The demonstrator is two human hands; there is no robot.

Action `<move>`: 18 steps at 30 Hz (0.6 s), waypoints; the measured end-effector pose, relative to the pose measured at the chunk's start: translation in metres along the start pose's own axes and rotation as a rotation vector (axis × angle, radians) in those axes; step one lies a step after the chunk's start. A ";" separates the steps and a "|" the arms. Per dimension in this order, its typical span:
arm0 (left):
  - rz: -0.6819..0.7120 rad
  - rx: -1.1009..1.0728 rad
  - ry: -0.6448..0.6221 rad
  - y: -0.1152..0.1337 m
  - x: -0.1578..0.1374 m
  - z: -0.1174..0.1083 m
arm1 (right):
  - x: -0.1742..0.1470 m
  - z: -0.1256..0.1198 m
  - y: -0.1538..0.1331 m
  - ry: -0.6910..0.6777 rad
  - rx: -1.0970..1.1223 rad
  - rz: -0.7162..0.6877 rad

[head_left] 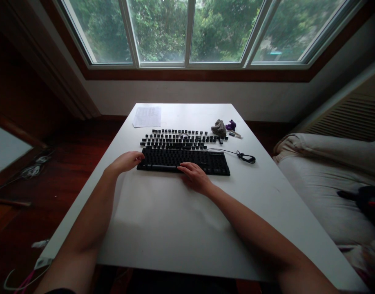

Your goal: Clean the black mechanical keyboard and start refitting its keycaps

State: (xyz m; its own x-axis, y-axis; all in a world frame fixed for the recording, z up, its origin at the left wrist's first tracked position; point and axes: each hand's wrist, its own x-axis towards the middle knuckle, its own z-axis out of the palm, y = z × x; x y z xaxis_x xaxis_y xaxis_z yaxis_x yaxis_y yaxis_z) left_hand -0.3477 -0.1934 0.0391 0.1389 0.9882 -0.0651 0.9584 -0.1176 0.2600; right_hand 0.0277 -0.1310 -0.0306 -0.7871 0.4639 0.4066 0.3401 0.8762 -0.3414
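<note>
A black computer keyboard (215, 165) lies on the white table. My left hand (126, 161) is at its left end, with bent fingers closed on the edge. At the front edge, just right of the long space bar (164, 167), my right hand (195, 176) has its fingers held together over the rim; its thumb is hidden. Behind the keyboard stand several rows of loose black keycaps (175, 141). The keyboard's cable (245, 157) lies bundled to the right.
On the white table (163, 220), a printed sheet of paper (147, 117) lies at the back left. A grey cloth (218, 128), a purple cloth (231, 125) and slim tools (235, 134) sit at the back right. A pale sofa (310, 179) stands on the right.
</note>
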 end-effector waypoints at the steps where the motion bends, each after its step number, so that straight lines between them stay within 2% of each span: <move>1: 0.001 -0.001 0.000 0.000 0.000 0.000 | 0.000 0.000 0.000 0.000 0.000 0.001; 18: 0.012 0.024 0.032 0.006 -0.002 -0.004 | 0.000 -0.001 -0.001 0.001 0.002 -0.002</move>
State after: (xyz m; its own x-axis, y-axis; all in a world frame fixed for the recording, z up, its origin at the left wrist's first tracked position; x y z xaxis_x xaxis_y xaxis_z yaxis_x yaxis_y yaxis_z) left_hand -0.3429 -0.1961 0.0446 0.1423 0.9893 -0.0313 0.9626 -0.1310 0.2372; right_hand 0.0275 -0.1317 -0.0290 -0.7874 0.4622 0.4079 0.3375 0.8769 -0.3422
